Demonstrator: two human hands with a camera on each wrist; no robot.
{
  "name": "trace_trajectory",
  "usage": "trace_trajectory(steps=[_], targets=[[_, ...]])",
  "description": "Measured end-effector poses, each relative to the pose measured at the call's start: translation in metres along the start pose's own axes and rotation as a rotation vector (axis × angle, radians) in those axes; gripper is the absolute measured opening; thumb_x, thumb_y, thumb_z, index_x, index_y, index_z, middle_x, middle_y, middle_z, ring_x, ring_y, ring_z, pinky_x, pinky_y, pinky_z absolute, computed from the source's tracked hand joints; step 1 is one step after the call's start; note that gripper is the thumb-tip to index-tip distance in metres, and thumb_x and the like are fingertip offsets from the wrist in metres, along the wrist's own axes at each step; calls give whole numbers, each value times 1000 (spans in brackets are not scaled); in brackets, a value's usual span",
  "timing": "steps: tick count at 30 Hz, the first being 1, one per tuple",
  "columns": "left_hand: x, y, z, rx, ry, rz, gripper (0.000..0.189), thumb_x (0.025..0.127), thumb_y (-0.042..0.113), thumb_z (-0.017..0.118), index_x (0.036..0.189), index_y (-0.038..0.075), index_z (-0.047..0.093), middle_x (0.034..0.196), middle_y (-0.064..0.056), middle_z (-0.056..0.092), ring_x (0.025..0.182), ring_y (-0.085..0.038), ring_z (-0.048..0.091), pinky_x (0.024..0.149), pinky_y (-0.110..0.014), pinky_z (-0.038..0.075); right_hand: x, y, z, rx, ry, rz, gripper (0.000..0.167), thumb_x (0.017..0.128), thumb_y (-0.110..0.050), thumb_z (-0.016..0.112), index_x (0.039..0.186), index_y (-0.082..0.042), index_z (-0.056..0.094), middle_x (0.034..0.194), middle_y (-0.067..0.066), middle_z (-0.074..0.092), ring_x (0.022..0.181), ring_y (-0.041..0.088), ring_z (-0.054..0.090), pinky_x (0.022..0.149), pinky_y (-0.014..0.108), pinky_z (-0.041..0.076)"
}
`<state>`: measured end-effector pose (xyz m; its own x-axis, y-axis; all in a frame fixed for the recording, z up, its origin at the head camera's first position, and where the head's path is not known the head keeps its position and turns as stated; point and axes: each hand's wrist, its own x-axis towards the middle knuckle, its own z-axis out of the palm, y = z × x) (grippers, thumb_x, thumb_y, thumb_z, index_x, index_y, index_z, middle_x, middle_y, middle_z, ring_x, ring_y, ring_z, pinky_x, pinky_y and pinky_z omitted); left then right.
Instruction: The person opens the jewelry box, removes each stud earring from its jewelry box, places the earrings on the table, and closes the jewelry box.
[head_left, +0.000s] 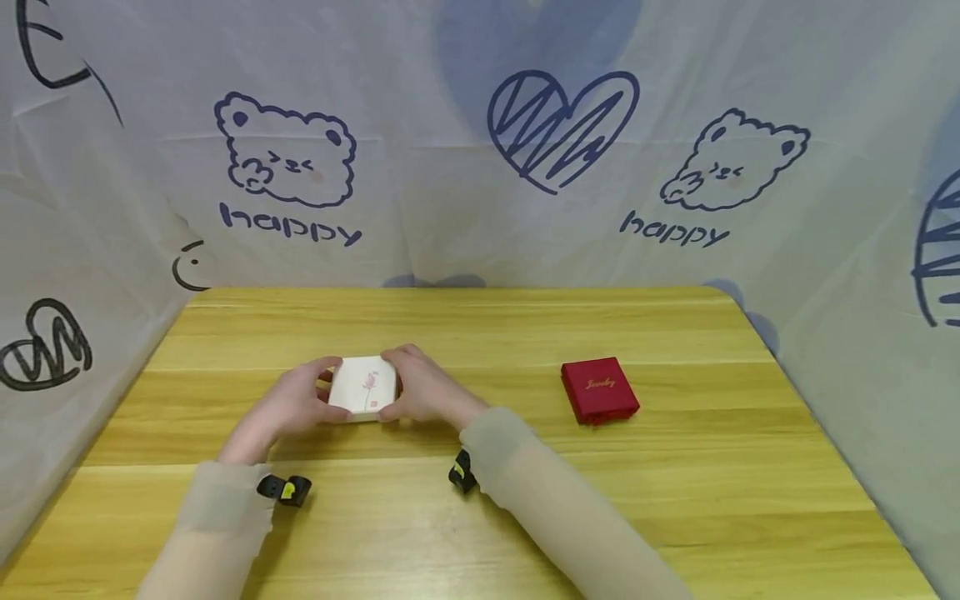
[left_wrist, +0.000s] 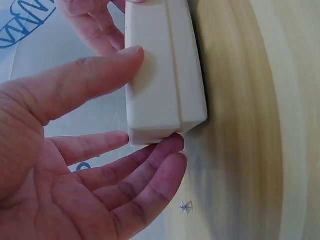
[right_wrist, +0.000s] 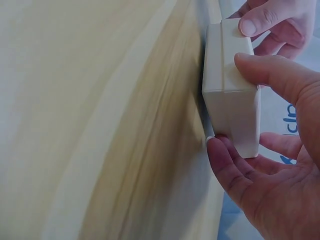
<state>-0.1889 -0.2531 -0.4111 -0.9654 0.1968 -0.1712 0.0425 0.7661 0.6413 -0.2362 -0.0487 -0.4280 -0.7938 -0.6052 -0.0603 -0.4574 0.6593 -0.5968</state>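
Nearest the viewer, on the near side of the white box (head_left: pixel 356 387), two pale sleeves (head_left: pixel 210 533) extend over the wood-grain tabletop (head_left: pixel 375 533), with a black wrist unit at each cuff. The left hand (head_left: pixel 292 400) grips the left end of the white box, thumb on its near side and fingers round the far corner. The right hand (head_left: pixel 427 390) grips the right end in the same manner; the two hands are apart, with the box between them. The white box is at the tabletop, left of centre; whether its base makes contact cannot be told. Its top carries a pink flower print, and a seam runs along its side. A red box (head_left: pixel 600 390) with gold lettering lies to the right of the white box, well apart. Beyond the white box, behind the tabletop's far edge, hangs a pale cloth (head_left: pixel 427 192) with bear and heart drawings.
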Motion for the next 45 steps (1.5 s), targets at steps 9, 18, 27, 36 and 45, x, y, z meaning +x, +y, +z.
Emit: trace_trajectory(steps=[9, 18, 27, 36, 45], targets=[[-2, -4, -6, -7, -23, -46, 82, 84, 14, 79, 144, -14, 31, 132, -35, 47, 113, -45, 55, 87, -49, 50, 10, -5, 7, 11, -20, 18, 91, 76, -25, 86, 150, -6, 38, 148, 9, 40, 129, 19, 44, 107, 26, 33], [-2, -6, -9, 17, -17, -77, 79, 86, 14, 77, 144, -14, 32, 132, -36, 47, 112, -44, 53, 90, -52, 46, 13, -7, 12, -1, 0, 21, 86, 79, -31, 84, 150, -10, 40, 151, 9, 36, 134, 20, 40, 108, 28, 31], [-4, -3, -11, 31, -10, -98, 81, 85, 15, 77, 145, -14, 30, 133, -36, 46, 114, -46, 51, 92, -55, 44, 11, -7, 14, -1, -15, 35, 84, 81, -33, 81, 151, -14, 39, 156, 10, 28, 138, 23, 35, 108, 31, 33], [-5, -2, -11, 50, 22, -98, 92, 84, 25, 79, 148, -13, 25, 138, -38, 40, 116, -48, 51, 92, -56, 45, -5, 0, 1, 38, -14, -14, 89, 81, -35, 82, 153, -12, 34, 156, 11, 27, 129, 22, 46, 108, 34, 35], [-14, 15, -6, 100, 153, -26, 100, 80, 39, 81, 150, -6, 27, 140, -36, 35, 116, -48, 49, 91, -59, 44, -38, 14, -25, 74, 22, -77, 91, 82, -33, 82, 154, -15, 30, 155, 8, 30, 119, 28, 55, 98, 36, 46]])
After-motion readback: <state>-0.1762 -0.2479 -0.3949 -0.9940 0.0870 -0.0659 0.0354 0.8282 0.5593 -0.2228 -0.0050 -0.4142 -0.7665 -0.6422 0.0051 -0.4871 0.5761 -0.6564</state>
